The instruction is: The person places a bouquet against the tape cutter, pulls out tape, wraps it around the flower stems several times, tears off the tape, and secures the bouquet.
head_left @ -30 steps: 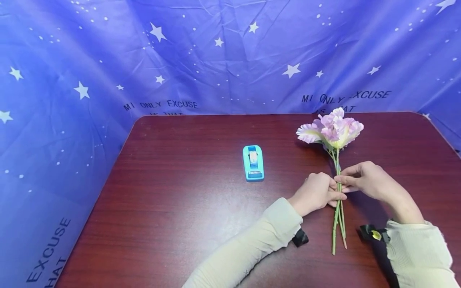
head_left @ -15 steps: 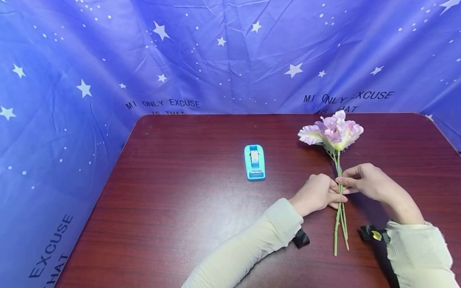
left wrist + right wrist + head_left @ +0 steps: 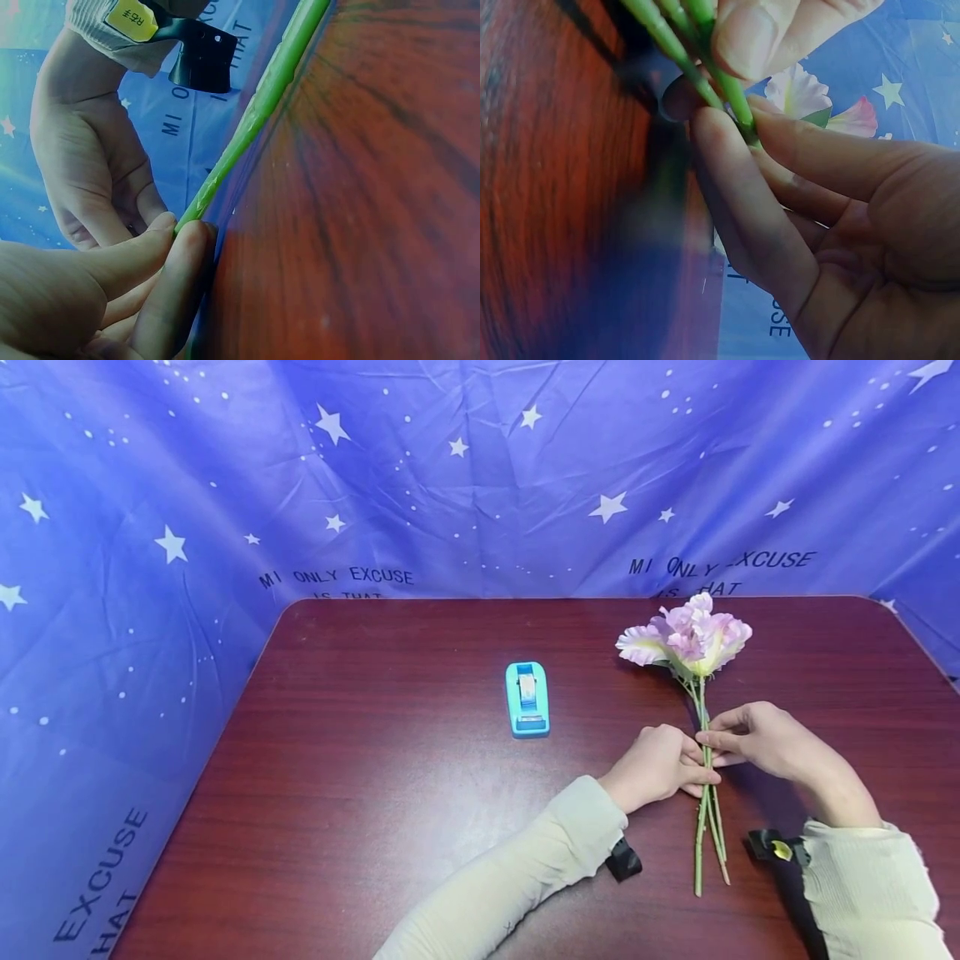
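A small bunch of pink and white flowers (image 3: 693, 635) with long green stems (image 3: 701, 839) is held over the right side of the table, blooms toward the back. My left hand (image 3: 658, 766) pinches the stems between thumb and fingers. Just above it, my right hand (image 3: 765, 742) pinches the same stems from the other side. In the left wrist view, a green stem (image 3: 259, 109) runs up from between the left thumb and finger. Several stems (image 3: 694, 45) cross between the two hands' fingertips in the right wrist view, with petals (image 3: 799, 94) behind them.
A light blue tape dispenser (image 3: 528, 700) holding a roll of tape stands on the dark red wooden table (image 3: 360, 727), left of the hands. A blue cloth (image 3: 465, 477) with white stars and printed words hangs behind the table and along its sides.
Both hands keep their pinch on the flower stems, which have slid slightly downward in the head view. The lower stem ends sit a little farther apart. The tape dispenser stays in place.
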Motion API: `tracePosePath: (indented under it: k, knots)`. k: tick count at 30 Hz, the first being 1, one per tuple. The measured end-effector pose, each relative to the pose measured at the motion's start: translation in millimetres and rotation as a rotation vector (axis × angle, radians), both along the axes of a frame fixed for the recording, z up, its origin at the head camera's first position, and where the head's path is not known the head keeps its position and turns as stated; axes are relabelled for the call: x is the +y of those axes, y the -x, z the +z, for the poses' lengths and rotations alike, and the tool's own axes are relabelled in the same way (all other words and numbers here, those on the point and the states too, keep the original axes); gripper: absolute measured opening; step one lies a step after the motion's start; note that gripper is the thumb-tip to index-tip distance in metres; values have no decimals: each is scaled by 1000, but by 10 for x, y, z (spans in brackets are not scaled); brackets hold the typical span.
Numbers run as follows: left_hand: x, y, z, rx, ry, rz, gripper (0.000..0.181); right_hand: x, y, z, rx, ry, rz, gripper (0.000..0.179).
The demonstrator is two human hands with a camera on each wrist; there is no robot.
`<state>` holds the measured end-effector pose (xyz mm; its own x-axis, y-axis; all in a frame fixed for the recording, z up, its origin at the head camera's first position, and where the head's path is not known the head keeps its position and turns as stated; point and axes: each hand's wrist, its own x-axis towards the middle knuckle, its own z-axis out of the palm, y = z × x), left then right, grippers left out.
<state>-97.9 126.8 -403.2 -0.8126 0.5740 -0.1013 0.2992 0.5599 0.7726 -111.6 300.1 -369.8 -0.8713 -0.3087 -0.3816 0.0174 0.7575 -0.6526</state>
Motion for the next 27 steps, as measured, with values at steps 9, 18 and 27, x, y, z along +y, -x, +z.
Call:
tracePosePath:
  k: [9, 18, 27]
  knots:
    - [16, 7, 29, -11, 5, 13, 11, 4, 15, 45, -5, -19, 1, 29]
    - [-16, 11, 18, -4, 20, 63, 12, -6, 27, 40, -10, -11, -12, 34]
    - [-27, 18, 11, 25, 62, 68, 9, 5, 49, 24, -3, -38, -19, 39]
